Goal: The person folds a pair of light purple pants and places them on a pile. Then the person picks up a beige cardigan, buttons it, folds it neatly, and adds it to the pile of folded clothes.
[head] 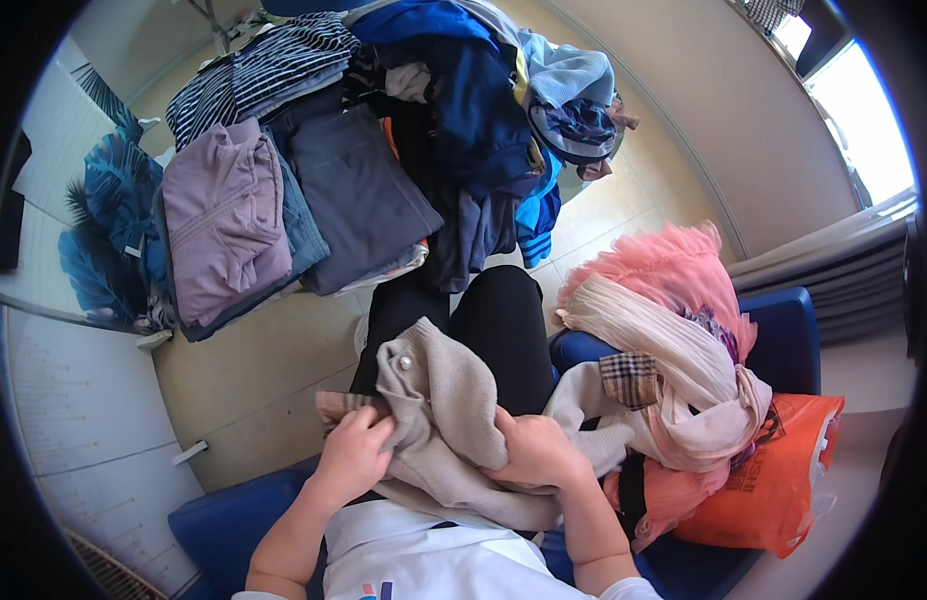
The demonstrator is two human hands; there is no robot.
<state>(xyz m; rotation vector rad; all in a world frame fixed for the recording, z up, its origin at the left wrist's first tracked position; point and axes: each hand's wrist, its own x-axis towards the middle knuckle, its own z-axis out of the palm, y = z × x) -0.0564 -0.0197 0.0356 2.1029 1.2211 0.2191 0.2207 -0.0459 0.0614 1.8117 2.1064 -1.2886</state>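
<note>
A beige knit garment (pixel 456 397) with a pearl-like button and checked cuffs lies bunched across my lap. My left hand (pixel 354 450) grips its knit near one checked cuff (pixel 343 406). On the garment's other side, my right hand (pixel 534 446) pinches a fold between thumb and fingers. One beige sleeve stretches right, its checked cuff (pixel 628 380) resting against a cream crinkled scarf (pixel 643 330). Ahead of my knees are a folded mauve garment (pixel 223 225), folded dark grey trousers (pixel 358 195) and a striped shirt (pixel 261 71).
Beside me on the right, a blue chair (pixel 782 330) holds a pink tulle garment (pixel 658 270) and an orange plastic bag (pixel 771 480). A heap of dark blue clothes (pixel 478 112) stands ahead, with light blue knitwear (pixel 572 71) at its right. White panels (pixel 88 405) line the left side.
</note>
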